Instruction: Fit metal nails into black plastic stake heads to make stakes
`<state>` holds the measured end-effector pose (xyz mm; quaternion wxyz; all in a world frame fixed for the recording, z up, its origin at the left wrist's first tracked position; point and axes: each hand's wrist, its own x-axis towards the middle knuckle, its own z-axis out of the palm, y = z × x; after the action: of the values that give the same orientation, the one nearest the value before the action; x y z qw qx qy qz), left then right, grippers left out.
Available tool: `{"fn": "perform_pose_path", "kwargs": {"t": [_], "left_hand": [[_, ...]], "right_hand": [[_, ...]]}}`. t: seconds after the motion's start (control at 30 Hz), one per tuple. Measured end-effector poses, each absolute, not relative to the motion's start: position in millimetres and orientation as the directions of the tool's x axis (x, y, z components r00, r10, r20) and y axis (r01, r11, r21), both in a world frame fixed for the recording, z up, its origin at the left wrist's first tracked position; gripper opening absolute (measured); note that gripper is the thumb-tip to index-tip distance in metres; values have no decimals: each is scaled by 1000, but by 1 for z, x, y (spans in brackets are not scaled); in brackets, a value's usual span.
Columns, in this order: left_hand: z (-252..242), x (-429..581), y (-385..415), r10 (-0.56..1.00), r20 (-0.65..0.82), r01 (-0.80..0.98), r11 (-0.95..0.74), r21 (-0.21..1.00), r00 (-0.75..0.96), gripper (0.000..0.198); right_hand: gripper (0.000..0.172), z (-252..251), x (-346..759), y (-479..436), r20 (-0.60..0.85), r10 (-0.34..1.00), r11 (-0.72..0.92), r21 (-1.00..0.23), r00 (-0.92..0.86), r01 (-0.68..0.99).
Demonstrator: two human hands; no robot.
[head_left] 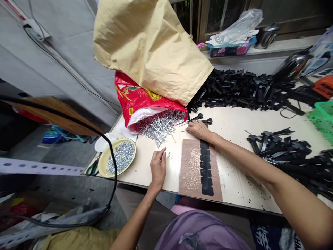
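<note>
Against a pale grey wall [73,59] and under a window [223,17], a light wooden surface [229,130] is crowded with small parts. The person's right hand [199,130] reaches across it, fingers bent down at a couple of black plastic pieces [208,121] just past the far edge of a brown board [188,149]. From where I stand, I can't tell whether that grip is closed on one or only touching. The left hand [158,168] is half curled near the front edge, thumb and forefinger close together; whether its grip pinches anything I can't make out.

On the board, flat black squares [206,165] with rounded corners run in a neat column, beside a scatter of pale specks. A long heap [239,90] of similar black pieces lies at the back, and a looser pile [275,149] to the right, near a green plastic basket [322,121].

Behind the hands, a glossy red bag [140,104] spills long, shiny metal pins [161,126], with a creased tan sack [153,48] lying over it. To the left, a shallow yellow bowl [102,163] holds small silvery metal bits [121,158].
</note>
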<state>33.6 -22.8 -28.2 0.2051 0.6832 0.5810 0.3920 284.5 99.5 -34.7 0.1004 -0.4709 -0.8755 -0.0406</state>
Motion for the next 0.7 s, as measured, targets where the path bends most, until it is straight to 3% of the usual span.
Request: {"fn": "perform_pose_path", "kwargs": {"t": [0.23,0.43,0.7], "left_hand": [[-46,4,-11,917,269,704,-398,588,294,22],[-54,7,-10,908,271,755,-418,505,320,20],[-51,13,-13,925,235,826,-373,422,298,24]], "right_hand": [[25,-27,298,88,309,828,520,-111,-468,847],[24,-1,299,49,478,808,548,-395,-345,737],[28,5,270,5,450,817,564,-496,-359,660]]}}
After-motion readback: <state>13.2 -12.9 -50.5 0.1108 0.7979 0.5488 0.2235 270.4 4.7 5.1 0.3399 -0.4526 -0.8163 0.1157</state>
